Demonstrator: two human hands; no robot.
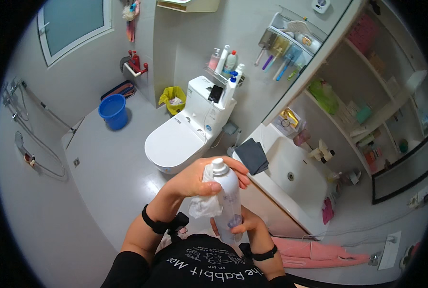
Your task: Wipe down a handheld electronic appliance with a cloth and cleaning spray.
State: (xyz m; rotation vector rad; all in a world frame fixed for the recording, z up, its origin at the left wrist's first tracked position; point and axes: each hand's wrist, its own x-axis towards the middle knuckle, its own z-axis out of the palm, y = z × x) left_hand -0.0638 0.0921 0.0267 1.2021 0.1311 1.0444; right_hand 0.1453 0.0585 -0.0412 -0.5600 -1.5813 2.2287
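A white aerosol can (231, 196) with a white cap and silver shoulder stands nearly upright in front of my chest. My left hand (196, 176) curls around its upper end, fingers reaching behind to the far side. Under the left thumb, a crumpled white wipe (206, 207) is held against the can and hangs down beside it. My right hand (249, 222) grips the can near its base, the thumb across the printed front. Part of the right fingers is hidden behind the can.
A closed white toilet (174, 138) stands ahead, with a phone (215, 94) on its tank. To the right, a dark grey cloth (253, 155) lies on the rim of the washbasin (286, 169). A blue bucket (114, 114) and a yellow-lined bin (173, 99) are on the floor.
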